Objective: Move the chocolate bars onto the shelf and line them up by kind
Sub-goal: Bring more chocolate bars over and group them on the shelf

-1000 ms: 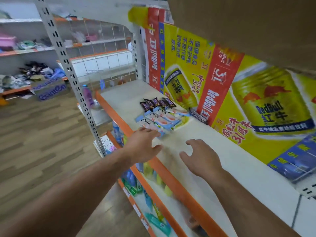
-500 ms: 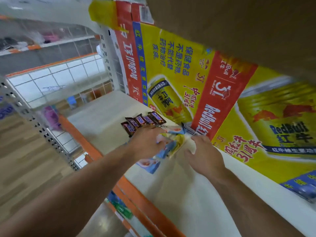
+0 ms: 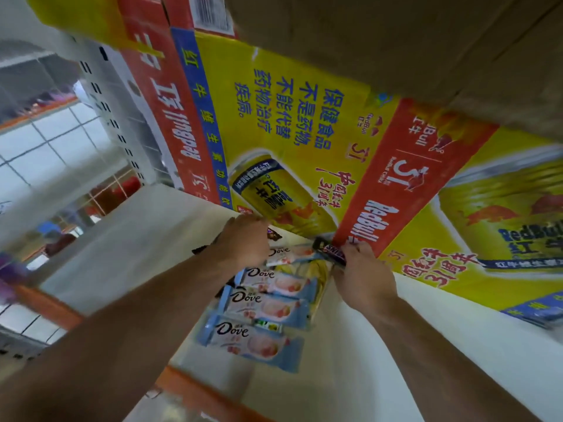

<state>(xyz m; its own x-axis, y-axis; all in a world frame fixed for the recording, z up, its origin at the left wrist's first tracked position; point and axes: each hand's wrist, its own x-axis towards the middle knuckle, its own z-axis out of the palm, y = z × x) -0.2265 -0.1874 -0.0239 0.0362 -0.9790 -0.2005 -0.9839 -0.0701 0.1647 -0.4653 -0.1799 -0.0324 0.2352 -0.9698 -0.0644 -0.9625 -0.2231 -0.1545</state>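
Bars: glossy, flat, pale-blue Dove bars [image 3: 262, 309] lie in a row at frame centre on our smooth white shelf [image 3: 128, 239].
Left hand [image 3: 243, 242]: just above them, fingers hidden; we cannot tell its grip.
Right hand [image 3: 362, 275]: pinches a dark bar [image 3: 335, 254] beside the printed cardboard carton [image 3: 304, 117].

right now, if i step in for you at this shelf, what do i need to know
Left hand: over the dark bars at the back of the shelf; fingers hidden, grip unclear.
Right hand: pinches one dark bar beside the Red Bull carton.
Done: four Dove bars lie on the shelf in a front-to-back row.
Left: set the pinched bar with the other dark ones, straighten both rows; a yellow pack under the Dove bars probably needs sorting too.
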